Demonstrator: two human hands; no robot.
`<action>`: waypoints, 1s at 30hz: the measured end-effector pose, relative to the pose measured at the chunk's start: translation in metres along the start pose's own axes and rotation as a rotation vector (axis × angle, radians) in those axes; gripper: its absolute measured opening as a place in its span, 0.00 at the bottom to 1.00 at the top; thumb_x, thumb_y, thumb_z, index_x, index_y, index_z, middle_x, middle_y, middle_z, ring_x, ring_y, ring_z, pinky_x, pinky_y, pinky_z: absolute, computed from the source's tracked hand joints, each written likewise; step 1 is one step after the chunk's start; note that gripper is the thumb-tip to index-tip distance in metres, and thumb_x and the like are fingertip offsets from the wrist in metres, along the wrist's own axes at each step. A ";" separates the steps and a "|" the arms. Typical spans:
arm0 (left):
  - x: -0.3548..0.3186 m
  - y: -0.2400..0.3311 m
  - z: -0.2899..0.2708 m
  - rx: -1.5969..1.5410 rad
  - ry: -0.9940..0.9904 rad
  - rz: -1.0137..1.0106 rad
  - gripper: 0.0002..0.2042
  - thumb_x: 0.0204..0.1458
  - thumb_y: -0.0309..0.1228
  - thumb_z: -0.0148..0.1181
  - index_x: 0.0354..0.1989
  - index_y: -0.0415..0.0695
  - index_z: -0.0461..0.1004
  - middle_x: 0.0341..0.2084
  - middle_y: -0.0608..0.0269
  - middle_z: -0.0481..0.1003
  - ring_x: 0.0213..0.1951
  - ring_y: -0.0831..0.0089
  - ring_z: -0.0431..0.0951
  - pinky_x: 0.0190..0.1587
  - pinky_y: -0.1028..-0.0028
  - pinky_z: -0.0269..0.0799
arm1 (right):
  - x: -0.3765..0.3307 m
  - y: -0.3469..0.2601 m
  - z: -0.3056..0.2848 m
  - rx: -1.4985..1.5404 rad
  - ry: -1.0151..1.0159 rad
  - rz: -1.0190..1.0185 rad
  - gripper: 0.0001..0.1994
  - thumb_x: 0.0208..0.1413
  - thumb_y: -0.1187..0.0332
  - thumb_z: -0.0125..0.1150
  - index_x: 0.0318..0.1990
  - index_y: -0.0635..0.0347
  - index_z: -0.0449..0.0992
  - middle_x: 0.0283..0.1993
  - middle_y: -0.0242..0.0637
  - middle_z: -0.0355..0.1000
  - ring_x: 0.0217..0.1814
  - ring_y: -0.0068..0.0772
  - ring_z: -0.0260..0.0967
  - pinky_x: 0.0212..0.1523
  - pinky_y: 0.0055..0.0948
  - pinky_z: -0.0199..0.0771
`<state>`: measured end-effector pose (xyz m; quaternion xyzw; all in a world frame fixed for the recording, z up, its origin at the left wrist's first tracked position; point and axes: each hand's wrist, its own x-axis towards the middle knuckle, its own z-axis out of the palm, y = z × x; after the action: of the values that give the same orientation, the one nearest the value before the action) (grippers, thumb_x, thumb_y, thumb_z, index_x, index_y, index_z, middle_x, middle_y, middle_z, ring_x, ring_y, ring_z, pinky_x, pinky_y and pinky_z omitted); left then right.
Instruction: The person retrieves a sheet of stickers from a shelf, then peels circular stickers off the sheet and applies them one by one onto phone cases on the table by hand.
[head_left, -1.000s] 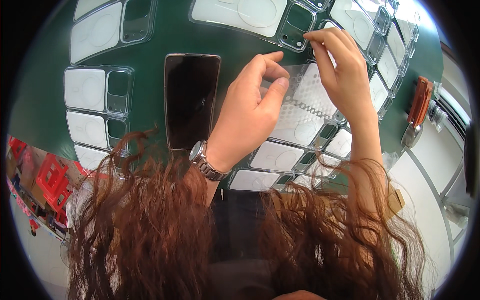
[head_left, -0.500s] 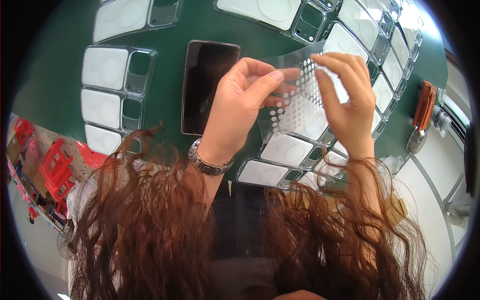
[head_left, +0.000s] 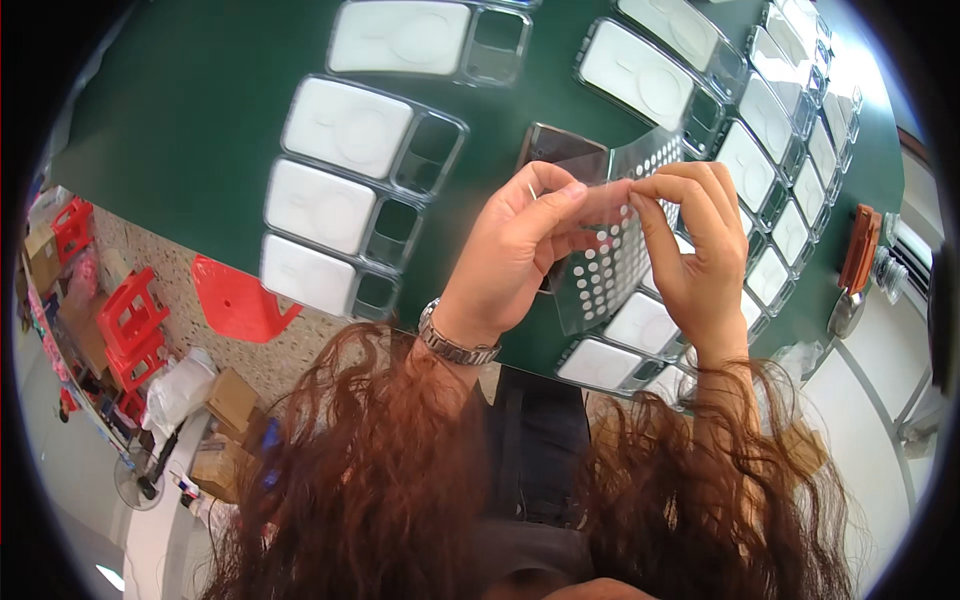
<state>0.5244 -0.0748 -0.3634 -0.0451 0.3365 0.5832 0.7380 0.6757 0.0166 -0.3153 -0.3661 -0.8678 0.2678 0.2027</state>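
- Above the green table (head_left: 180,130), near its near edge, both hands are holding a thin clear plastic sheet dotted with white circles (head_left: 610,270) up in the air, off the surface.
- The left hand (head_left: 515,250) is pinching the sheet's upper edge between thumb and forefinger, with the other fingers curling loosely behind.
- The right hand (head_left: 695,245) is pinching the same edge just beside it, fingertips of the two hands almost touching.
- The sheet is hanging with its long axis running from far to near, its far end curling up toward the far right and its near end pointing down toward the person.
- A dark rectangular phone (head_left: 558,150) is lying flat on the table just behind the hands, partly hidden by the left fingers and the sheet.
- Clear phone cases with white inserts (head_left: 345,125) are lying in rows on the left and in a curving row on the far right.
- A silver metal wristwatch (head_left: 455,345) is sitting on the left wrist.
- Long reddish-brown hair (head_left: 370,480) is filling the near part of the view.
- An orange-handled tool (head_left: 860,250) is lying beyond the table's right edge.
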 end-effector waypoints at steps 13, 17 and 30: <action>0.000 0.158 -0.060 0.192 -0.026 -0.087 0.04 0.67 0.32 0.49 0.43 0.47 0.69 0.52 0.45 0.77 0.52 0.65 0.80 0.50 0.68 0.77 | 0.111 -0.036 0.074 0.210 0.086 0.236 0.01 0.60 0.77 0.57 0.37 0.65 0.72 0.34 0.33 0.70 0.35 0.25 0.64 0.37 0.23 0.63; 0.006 0.169 -0.063 0.402 -0.130 -0.139 0.04 0.67 0.32 0.49 0.41 0.47 0.67 0.50 0.44 0.78 0.49 0.64 0.81 0.47 0.68 0.77 | 0.161 0.053 0.074 -0.010 0.272 0.434 0.08 0.64 0.71 0.55 0.43 0.66 0.75 0.31 0.33 0.74 0.31 0.21 0.67 0.35 0.23 0.68; 0.017 0.164 -0.081 0.414 -0.168 -0.175 0.05 0.66 0.28 0.51 0.41 0.42 0.64 0.46 0.45 0.80 0.49 0.73 0.77 0.50 0.73 0.70 | 0.198 0.094 0.102 -0.291 0.190 0.233 0.04 0.61 0.73 0.53 0.40 0.65 0.71 0.38 0.58 0.75 0.44 0.65 0.71 0.44 0.51 0.70</action>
<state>0.3441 -0.0458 -0.3814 0.1268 0.3809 0.4373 0.8047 0.5409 0.1869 -0.4208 -0.5131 -0.8261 0.1257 0.1961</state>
